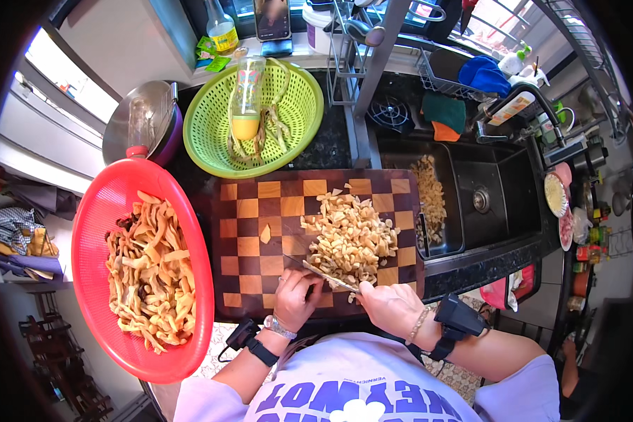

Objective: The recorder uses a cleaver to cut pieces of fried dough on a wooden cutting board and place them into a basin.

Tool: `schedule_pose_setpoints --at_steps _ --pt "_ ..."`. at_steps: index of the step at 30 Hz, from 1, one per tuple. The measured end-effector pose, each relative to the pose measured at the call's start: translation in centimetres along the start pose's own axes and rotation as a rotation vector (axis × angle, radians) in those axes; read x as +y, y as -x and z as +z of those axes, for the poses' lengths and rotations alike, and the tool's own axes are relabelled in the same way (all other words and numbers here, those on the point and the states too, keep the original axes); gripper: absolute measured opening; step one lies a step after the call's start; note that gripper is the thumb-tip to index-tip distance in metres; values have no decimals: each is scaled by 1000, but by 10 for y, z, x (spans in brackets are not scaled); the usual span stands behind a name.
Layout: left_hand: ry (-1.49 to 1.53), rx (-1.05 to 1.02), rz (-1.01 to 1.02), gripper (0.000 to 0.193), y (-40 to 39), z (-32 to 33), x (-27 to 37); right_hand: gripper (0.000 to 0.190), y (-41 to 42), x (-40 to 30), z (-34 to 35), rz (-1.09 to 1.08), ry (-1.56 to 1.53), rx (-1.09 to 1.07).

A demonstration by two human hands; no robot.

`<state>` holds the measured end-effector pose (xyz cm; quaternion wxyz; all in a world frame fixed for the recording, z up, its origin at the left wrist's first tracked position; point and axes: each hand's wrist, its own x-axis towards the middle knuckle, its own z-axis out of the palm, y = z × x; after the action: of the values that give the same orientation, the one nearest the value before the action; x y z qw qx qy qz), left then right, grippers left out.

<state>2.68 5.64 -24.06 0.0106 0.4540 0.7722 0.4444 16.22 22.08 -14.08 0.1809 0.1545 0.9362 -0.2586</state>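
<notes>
My right hand [393, 308] grips the handle of a kitchen knife [329, 277], its blade pointing up and left along the lower edge of a heap of chopped pale-brown pieces [348, 232], perhaps vegetable. Left of the blade, my left hand [296, 298] has its fingers curled near the knife; whether it holds a piece cannot be told. Both are over a checkered wooden cutting board [244, 207]. A single flat piece [265, 233] lies apart on the board's left part. Long uncut strips [153, 269] of similar colour fill a red plastic colander [200, 316] at the left.
Behind the board stands a green plastic basket [205, 137] with a bottle [248, 100] and dried-looking stalks. A metal pan [117, 118] is beyond the red colander. To the right is a black sink [498, 211], with more chopped pieces [431, 200] at its left side. A metal rack post [382, 58] rises behind.
</notes>
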Motion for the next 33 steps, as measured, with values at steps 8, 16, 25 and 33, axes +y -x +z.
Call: schedule_pose_setpoints --at_steps 8,16,25,33 --pt "41 8 16 17 -1 3 1 19 -37 -6 29 8 -26 102" --pt "-6 10 22 18 3 -2 -2 22 -6 -9 2 -5 -16 20" --pt "11 10 31 17 1 -1 2 26 -34 3 32 56 -90 103" --pt "-278 287 -207 27 -54 -26 -25 25 -1 5 -4 32 -40 140"
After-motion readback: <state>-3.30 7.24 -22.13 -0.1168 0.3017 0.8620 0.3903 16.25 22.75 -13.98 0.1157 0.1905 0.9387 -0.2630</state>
